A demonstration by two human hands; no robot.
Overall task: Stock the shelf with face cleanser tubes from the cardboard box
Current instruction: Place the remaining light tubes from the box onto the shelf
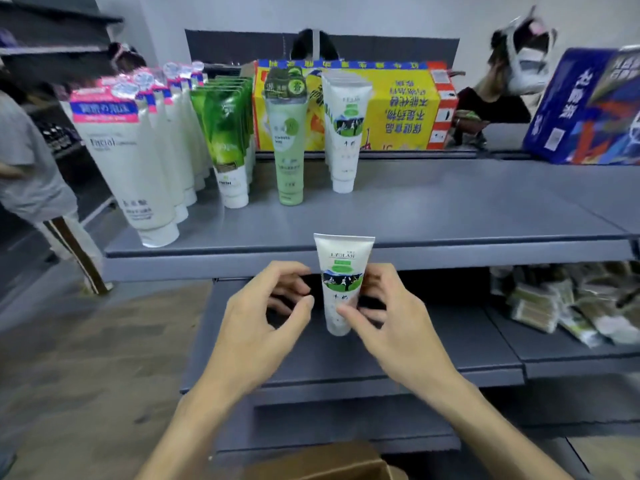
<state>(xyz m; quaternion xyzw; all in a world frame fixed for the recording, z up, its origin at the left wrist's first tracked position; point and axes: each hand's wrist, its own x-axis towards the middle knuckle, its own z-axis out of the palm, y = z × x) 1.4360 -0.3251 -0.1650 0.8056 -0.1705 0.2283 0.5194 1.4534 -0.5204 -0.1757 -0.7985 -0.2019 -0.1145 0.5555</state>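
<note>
A white face cleanser tube [341, 271] with a green cow picture is held upright, cap down, in front of the grey top shelf's [450, 209] front edge. My right hand [388, 317] grips its lower part with thumb and fingers. My left hand [263, 313] hovers just left of the tube, fingers curled and apart, not clearly touching it. On the shelf stand rows of tubes: matching white cow tubes [344, 133], a pale green tube [289, 140], green leaf tubes [227, 133] and white pink-topped tubes [138, 157]. The cardboard box [322, 462] shows at the bottom edge.
A yellow carton [398, 109] and a blue box [585, 109] stand at the shelf's back. Lower grey shelves [381, 358] hold packets [561, 303] at the right. A person in grey [31, 168] stands at the left; others are behind the shelf.
</note>
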